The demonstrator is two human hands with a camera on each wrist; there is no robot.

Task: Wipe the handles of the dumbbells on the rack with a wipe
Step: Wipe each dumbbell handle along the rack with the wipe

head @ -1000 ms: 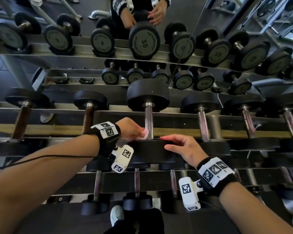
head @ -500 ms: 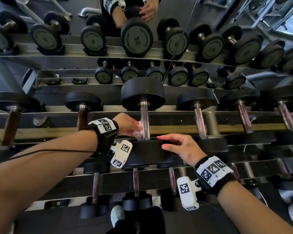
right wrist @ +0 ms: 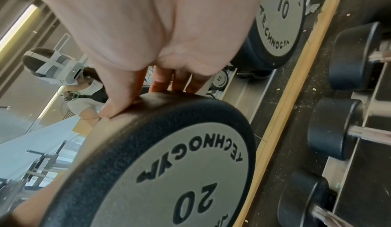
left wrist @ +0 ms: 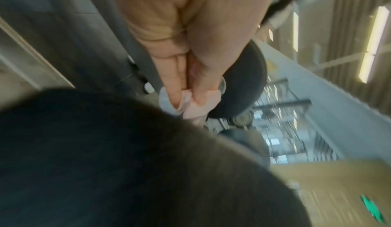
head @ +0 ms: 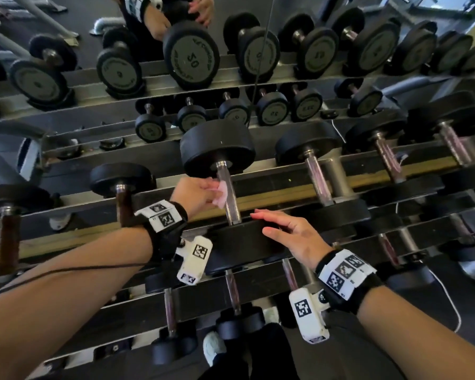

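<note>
A black dumbbell marked 20 (right wrist: 180, 172) lies on the top tier of the rack (head: 272, 200), its steel handle (head: 229, 200) running away from me between two black heads. My left hand (head: 200, 193) pinches a pale pink wipe (head: 222, 193) against the left side of that handle, near its far half; the left wrist view shows the wipe (left wrist: 192, 108) bunched between thumb and fingers. My right hand (head: 288, 231) rests flat on top of the near head (head: 242, 248), fingers straight.
More dumbbells (head: 321, 185) lie to the right and left on the same tier, and smaller ones on the tier below (head: 232, 289). A mirror behind the rack reflects the rack and my hands (head: 176, 17). My shoe (head: 213, 348) shows on the floor.
My left hand has slid the wipe along the handle away from me, from near the close head toward the far head. The right hand has stayed on the near head.
</note>
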